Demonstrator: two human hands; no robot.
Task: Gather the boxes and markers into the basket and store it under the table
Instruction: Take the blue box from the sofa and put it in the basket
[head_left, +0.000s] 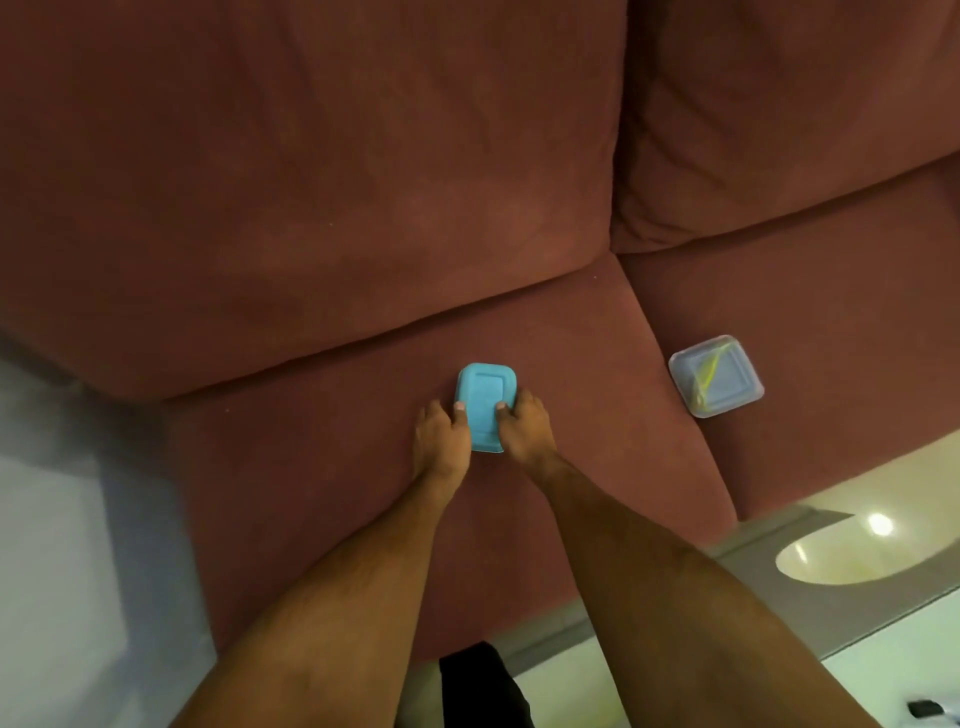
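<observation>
A small light-blue plastic box (485, 402) with a lid lies on the seat of a dark red sofa (322, 467). My left hand (440, 436) grips its left side and my right hand (524, 428) grips its right side, thumbs on the lid. A clear plastic box (716, 375) with something yellow inside rests on the neighbouring seat cushion, to the right and apart from my hands. No basket or loose markers are in view.
Big red back cushions (311, 182) rise behind the seat. A glossy table top (883, 597) reflecting a ceiling light sits at the lower right. Pale floor (62, 545) shows at the left. A dark object (483, 686) is at the bottom centre.
</observation>
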